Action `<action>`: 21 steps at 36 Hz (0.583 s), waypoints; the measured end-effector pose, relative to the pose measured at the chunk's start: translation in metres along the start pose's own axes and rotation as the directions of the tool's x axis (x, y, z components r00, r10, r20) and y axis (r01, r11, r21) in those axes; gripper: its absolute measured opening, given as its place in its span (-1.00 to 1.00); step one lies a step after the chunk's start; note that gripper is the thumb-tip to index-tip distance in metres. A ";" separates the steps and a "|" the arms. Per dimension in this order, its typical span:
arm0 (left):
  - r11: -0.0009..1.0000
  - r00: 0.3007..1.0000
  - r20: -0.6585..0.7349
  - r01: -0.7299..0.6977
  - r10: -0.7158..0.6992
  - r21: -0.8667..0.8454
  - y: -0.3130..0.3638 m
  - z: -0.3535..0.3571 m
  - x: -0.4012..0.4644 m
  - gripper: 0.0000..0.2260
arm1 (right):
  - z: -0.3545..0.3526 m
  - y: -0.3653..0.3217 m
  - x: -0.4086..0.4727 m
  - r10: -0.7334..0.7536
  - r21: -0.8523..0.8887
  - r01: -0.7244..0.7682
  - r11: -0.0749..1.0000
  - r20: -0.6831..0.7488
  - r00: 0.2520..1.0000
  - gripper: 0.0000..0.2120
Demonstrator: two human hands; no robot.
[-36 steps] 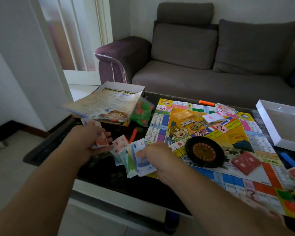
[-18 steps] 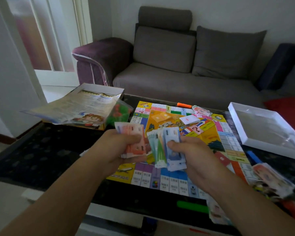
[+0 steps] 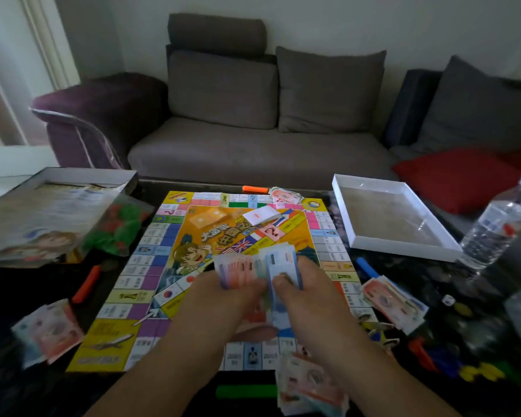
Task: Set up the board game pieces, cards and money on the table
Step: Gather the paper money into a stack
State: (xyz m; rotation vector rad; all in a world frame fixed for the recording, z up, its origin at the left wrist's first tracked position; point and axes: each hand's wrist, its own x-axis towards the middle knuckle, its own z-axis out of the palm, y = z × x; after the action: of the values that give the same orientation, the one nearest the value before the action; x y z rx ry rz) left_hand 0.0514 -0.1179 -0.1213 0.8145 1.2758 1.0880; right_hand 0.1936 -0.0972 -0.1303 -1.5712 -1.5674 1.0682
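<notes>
1. Grey sofa (image 3: 253,139) fills the top of the frame, with a red cushion (image 3: 451,179) at the right.
2. Dark bench (image 3: 27,296) runs across the lower half, and the game board (image 3: 163,266) lies flat in the middle of it.
3. Box with a leaflet (image 3: 51,212) sits at the left, white box lid (image 3: 391,215) upper right, water bottle (image 3: 500,224) at the far right.
4. Left hand (image 3: 223,299) and right hand (image 3: 307,299) meet over the board's centre. Both sets of fingers are curled and pinching one fanned wad of play money (image 3: 259,266).
5. Loose money piles: lower left (image 3: 48,332), right (image 3: 394,302), bottom centre (image 3: 310,383).
6. Card deck (image 3: 262,215) on the board, upper middle.
</notes>
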 end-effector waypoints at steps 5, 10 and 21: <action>0.986 0.992 0.115 0.075 -0.058 -0.148 0.009 0.017 0.004 -0.85 | -0.023 0.009 0.008 0.032 0.063 -0.029 0.998 -0.050 0.998 -0.86; 0.986 0.987 0.148 0.081 -0.059 -0.149 0.004 0.020 0.004 -0.82 | -0.041 0.015 0.009 0.076 0.109 -0.074 0.991 -0.009 0.997 -0.85; 0.991 0.995 0.101 0.011 0.003 -0.135 -0.006 0.016 0.005 -0.88 | -0.047 0.027 0.004 0.084 0.318 -0.102 0.943 0.071 0.994 -0.74</action>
State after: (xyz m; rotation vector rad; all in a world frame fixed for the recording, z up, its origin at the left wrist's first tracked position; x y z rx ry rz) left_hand 0.0674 -0.1132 -0.1263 0.7543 1.1063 1.1037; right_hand 0.2476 -0.0905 -0.1340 -1.4113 -1.2853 1.3559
